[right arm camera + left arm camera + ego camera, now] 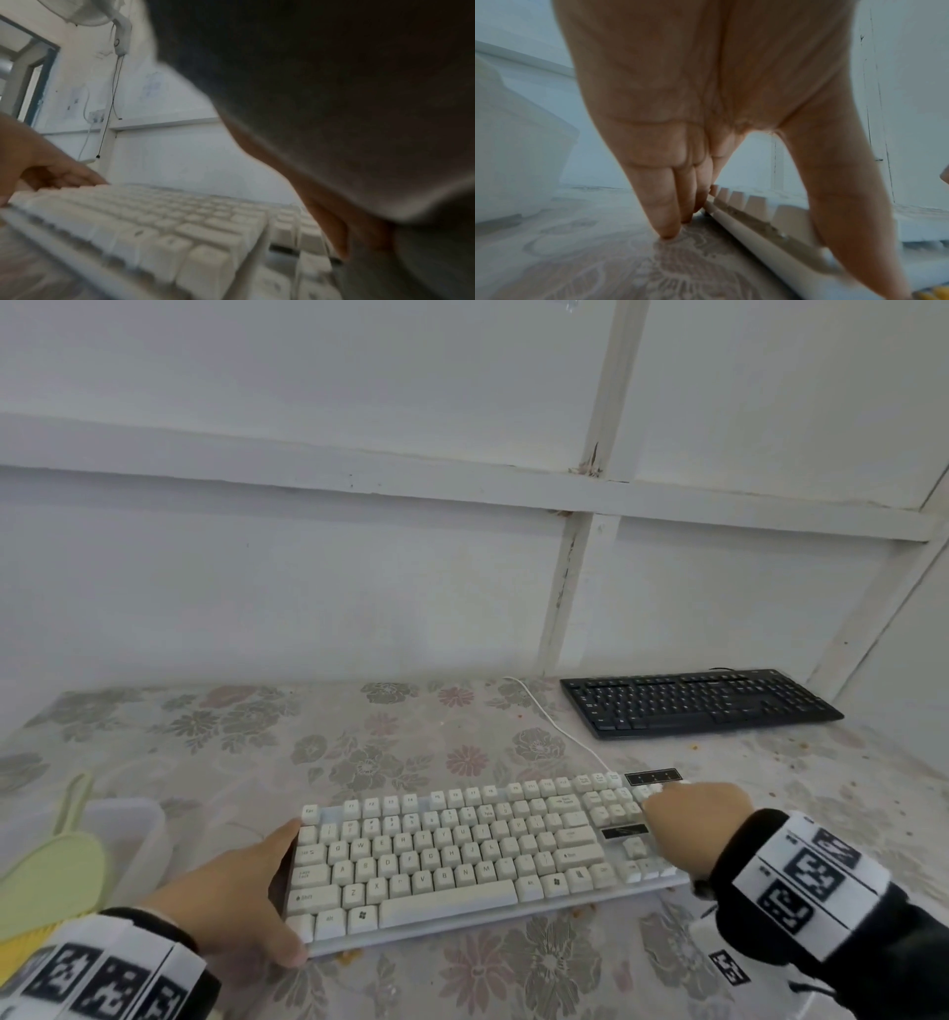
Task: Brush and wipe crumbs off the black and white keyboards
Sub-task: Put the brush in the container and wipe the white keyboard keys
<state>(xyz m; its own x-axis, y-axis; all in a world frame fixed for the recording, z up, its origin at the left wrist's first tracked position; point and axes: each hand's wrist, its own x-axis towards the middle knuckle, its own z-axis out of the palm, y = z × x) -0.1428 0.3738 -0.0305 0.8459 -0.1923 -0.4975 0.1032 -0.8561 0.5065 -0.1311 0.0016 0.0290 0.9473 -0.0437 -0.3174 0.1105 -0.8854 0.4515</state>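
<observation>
The white keyboard lies near the front of the desk, on a floral cloth, with a hand at each end. The left hand brackets the left end, fingers straight down its side to the cloth and thumb hooked at the near corner. The right hand lies over the number pad; whether its fingers curl round the far edge I cannot tell. The black keyboard sits well apart at the back right, with orange crumbs scattered on the cloth in front of it. This looks like squaring or lifting the board. To do it well, keep both ends level, mind the white cable, and tip crumbs clear of the translucent tub and green brush at the left.
</observation>
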